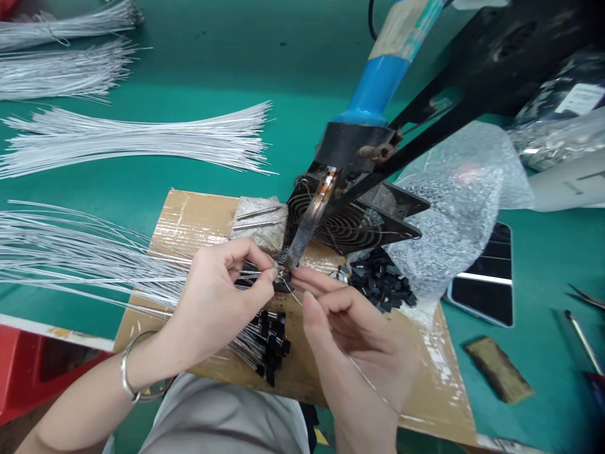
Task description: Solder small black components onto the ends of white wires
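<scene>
My left hand [227, 302] pinches the end of a thin grey wire, close under the tip of a blue-handled soldering iron [309, 221]. My right hand [354, 334] holds a thin strand of solder wire [363, 376] between thumb and fingers; the strand runs back across the palm toward the wrist. Both sets of fingertips nearly meet at the iron's tip, and the exact joint is partly hidden by them. Below my left hand lie several wires ending in black connectors [271, 343]. A bundle of loose grey wires [94, 252] extends left from beneath that hand.
Cardboard [425, 378] covers the green bench. A black fan [350, 217] sits behind the iron, beside a pile of small black pieces [380, 277] and a plastic bag [463, 189]. Further right are a phone [486, 277] and a brown block [498, 369]. Wire bundles [142, 142] lie at upper left.
</scene>
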Demonstrator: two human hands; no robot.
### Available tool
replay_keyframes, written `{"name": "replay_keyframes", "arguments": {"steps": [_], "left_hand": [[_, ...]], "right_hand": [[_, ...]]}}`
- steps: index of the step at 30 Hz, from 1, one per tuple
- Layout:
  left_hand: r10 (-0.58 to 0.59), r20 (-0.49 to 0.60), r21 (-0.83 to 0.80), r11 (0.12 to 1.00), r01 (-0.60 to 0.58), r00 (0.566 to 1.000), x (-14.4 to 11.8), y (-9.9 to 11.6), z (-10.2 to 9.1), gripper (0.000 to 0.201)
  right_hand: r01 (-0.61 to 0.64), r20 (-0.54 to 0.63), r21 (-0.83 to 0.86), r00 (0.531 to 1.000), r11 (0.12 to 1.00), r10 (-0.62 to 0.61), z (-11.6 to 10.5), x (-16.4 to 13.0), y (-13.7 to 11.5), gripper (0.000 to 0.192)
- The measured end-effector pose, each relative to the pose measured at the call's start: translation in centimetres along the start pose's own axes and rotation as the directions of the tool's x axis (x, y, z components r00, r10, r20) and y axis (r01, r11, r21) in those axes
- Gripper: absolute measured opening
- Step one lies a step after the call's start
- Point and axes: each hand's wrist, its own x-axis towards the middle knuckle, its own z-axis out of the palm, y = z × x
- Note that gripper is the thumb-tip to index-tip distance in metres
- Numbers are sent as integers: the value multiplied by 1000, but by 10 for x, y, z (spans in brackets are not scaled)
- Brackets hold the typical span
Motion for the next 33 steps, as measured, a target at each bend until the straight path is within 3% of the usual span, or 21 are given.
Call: {"name": "replay_keyframes", "arguments": {"steps": [33], "left_hand": [[-9,6,-9,1000,9,1000,-1,-1,0,9]], "right_hand": [[44,-24,-28,999,999,-45,3,1,-2,21]]}}
